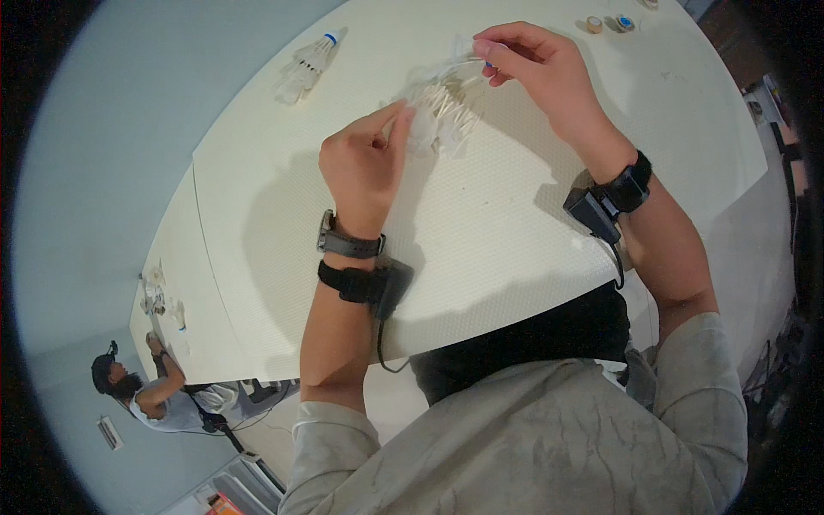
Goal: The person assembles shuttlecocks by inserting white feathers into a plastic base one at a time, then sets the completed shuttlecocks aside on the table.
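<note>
1. White feathered shuttlecock point(442, 107) sits at 12 o'clock in view, held up between both hands over the cream worktop point(515, 215).
2. Left hand point(365, 167): fingers pinched on the feather skirt, 10 o'clock side.
3. Right hand point(532, 69): fingertips closed narrow on the blue-banded end, 1 o'clock side.
4. Second shuttlecock point(307, 64) lies apart at 10 o'clock on the worktop.
5. Two tape rolls point(608, 23) at far 1 o'clock edge.
6. Another person point(146, 390) works at 8 o'clock.
</note>
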Demonstrator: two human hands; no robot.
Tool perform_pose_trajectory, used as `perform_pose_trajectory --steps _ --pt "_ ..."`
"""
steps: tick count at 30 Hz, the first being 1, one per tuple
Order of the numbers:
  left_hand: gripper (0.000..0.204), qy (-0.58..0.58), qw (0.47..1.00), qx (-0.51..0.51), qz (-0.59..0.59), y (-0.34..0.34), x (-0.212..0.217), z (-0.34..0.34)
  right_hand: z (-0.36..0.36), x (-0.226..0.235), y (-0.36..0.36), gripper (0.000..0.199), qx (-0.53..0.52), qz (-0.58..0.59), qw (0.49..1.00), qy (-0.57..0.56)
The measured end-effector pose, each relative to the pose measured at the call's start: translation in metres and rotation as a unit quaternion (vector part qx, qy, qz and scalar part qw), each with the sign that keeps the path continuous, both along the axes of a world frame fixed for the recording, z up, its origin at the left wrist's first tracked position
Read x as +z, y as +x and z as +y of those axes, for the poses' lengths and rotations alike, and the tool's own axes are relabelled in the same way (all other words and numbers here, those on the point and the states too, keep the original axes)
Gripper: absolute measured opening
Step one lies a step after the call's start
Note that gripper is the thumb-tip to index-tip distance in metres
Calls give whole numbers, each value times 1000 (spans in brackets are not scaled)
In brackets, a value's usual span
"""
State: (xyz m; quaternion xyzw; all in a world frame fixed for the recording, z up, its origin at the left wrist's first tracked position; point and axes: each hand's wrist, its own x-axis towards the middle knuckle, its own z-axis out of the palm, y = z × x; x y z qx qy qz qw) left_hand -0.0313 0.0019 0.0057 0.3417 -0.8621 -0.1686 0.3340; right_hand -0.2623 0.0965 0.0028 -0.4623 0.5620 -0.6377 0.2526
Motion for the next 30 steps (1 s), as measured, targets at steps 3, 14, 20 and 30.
perform_pose_trajectory --steps 3,14,20,30 --pt "24 -5 1000 -8 -12 -1 3 4 1 -1 -2 22 0 -18 1000 -6" --pt "14 124 969 -127 172 0 21 20 12 12 23 21 123 -18 991 41" --pt "3 167 954 -162 189 3 12 18 14 11 25 22 140 22 989 48" --pt "18 302 923 -114 208 2 16 22 16 14 27 27 107 126 986 26"
